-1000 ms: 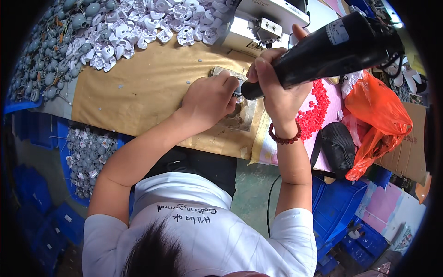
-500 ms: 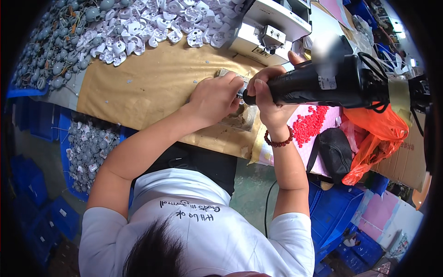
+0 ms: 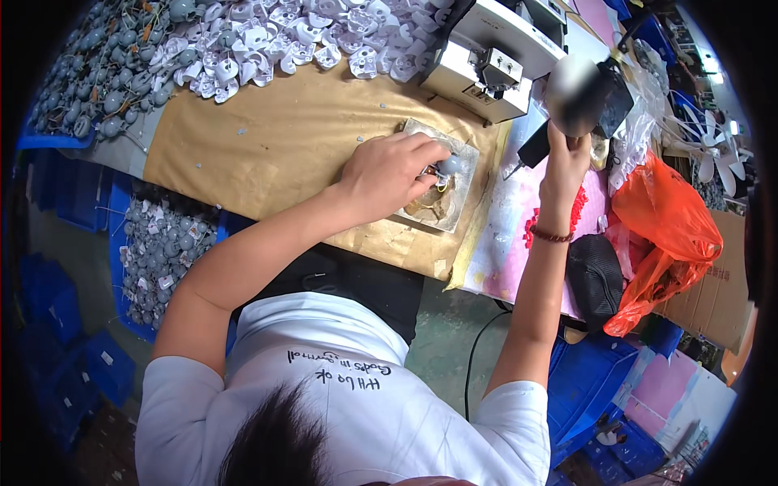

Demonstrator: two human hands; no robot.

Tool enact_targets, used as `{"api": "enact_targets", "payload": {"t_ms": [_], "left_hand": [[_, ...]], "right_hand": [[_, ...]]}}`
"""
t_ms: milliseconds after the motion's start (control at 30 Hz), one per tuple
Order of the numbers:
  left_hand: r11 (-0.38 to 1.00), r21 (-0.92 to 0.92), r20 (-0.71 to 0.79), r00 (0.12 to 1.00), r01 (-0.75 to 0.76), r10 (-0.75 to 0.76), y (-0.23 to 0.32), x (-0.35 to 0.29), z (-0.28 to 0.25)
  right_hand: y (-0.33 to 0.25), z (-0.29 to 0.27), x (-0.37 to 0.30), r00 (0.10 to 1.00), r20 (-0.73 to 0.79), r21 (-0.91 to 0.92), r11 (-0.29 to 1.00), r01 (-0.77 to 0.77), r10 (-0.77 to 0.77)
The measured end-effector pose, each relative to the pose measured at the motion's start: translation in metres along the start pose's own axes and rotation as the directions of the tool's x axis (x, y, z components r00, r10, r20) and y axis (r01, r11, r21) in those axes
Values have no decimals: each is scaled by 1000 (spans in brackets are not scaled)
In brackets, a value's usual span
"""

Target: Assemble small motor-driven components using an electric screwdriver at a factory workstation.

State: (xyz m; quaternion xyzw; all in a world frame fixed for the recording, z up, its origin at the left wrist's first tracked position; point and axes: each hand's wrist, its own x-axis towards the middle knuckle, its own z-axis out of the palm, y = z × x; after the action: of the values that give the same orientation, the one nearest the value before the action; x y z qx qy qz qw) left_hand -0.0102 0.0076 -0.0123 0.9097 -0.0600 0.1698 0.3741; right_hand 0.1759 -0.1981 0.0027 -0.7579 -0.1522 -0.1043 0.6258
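Note:
My left hand rests over a flat, square work block on the bench. Its thumb and fingers pinch a small grey rounded housing with a light wire beside it. To the right, my right hand is wrapped around a black electric screwdriver. The screwdriver is tilted, its thin bit pointing down and left, apart from the block. Part of its body is blurred.
White plastic shells and grey housings are heaped at the far left. A metal machine stands behind the block. Small red parts, a black pouch and an orange bag lie right. A blue crate holds more housings.
My right hand has carried the screwdriver up and right, away from the block. The grey housing under my left fingers now shows. The view has shifted slightly.

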Motion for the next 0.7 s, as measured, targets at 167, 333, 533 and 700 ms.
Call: {"api": "enact_targets", "payload": {"t_ms": [167,333,533,700], "left_hand": [[997,49,-62,996,-60,63,2,-4,3],[999,-32,-96,995,-35,32,2,2,-7],[969,-171,-9,983,178,-182,-7,-58,-125],[800,-310,-229,776,513,-587,-42,-232,-211]], "right_hand": [[-41,22,-64,910,414,-154,985,78,-7],[-57,58,-57,961,266,221,966,-133,72],[-79,57,-52,756,641,97,964,-248,130],[-30,-5,-48,753,597,-126,959,-254,277]]}}
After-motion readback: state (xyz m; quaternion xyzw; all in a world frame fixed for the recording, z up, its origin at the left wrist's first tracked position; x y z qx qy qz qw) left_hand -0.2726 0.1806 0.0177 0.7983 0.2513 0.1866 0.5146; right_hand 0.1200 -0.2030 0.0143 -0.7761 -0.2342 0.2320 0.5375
